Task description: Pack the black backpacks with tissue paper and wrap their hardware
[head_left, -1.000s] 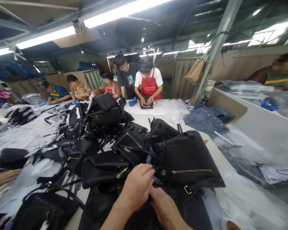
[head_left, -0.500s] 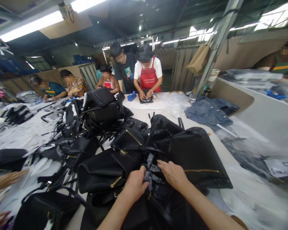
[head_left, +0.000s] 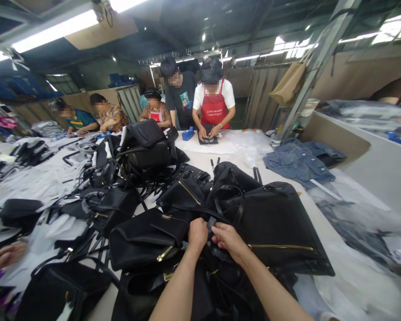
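Both my hands work over a pile of black bags on the table. Crinkled grey plastic wrapping [head_left: 212, 223] shows between them. My left hand [head_left: 198, 234] is closed with the fingers curled, and its grip is hidden behind the knuckles. Thumb and fingers of my right hand [head_left: 229, 240] pinch at the plastic wrapping. A black bag with a gold zip [head_left: 150, 238] lies just left of my left hand. Right of my right hand is a large flat black bag [head_left: 277, 218] with a long gold zip. A black handle [head_left: 229, 191] arches above my hands.
Stacked black bags [head_left: 147, 147] rise behind on the left. White sheets and straps [head_left: 30, 178] cover the table's left side. A co-worker's hand [head_left: 6, 258] is at the left edge. Folded denim [head_left: 299, 158] and clear plastic [head_left: 364, 267] lie right. Several people work across the table.
My hands have drawn closer together, and the left has turned and moved up slightly. Less of the grey plastic wrapping shows between them. The view has shifted slightly left.
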A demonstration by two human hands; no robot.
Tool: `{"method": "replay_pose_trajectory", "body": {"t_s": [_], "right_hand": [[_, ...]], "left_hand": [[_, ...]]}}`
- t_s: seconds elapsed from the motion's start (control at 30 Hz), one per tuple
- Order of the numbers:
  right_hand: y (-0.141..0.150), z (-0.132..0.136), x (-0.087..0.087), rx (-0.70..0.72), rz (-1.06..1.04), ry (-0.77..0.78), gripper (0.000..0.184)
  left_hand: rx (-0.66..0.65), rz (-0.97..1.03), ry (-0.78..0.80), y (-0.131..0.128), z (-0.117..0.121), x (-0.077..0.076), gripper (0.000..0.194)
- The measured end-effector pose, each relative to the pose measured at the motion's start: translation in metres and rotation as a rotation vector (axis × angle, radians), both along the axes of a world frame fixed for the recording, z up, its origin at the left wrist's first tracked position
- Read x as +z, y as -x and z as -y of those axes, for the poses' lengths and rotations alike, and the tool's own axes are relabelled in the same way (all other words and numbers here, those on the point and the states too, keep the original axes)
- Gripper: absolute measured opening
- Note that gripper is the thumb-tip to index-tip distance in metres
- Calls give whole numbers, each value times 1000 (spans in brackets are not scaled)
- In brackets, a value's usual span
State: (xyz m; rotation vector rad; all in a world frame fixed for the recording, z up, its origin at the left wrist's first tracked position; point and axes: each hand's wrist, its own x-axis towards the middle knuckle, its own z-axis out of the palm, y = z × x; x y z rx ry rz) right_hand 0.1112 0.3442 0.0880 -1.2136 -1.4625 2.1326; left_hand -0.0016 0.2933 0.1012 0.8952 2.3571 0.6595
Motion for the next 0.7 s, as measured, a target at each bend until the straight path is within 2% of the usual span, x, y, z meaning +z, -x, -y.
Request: {"method": "replay_pose_trajectory", "body": {"t_s": [0.13,0.2,0.3,0.47,0.53,0.6,0.67,0.7], "right_hand": [[-2,3,1,-133,-85,107,30],[0,6,4,-153,-113,127,29],[5,7,8,-147,-112,116,31],[14,7,3,-155,49,3,28],[13,9,0,-133,102,-45,25],[8,11,1,-87,138,-81,23],[0,14,9,-27,174,-126,19],[-4,15,16,-2,188,-151,17]], "left_hand": [[39,69,-274,-2,21,-1,33],[37,125,-376,-9,33,2,35],[7,187,-460,-27,56,12,36],[-56,191,-516,-50,97,31,39],[-192,64,-541,-52,108,31,36],[-405,-144,-599,-51,116,24,32],[-563,-338,-645,-52,120,13,27],[-593,-413,-654,-52,121,7,25]]}}
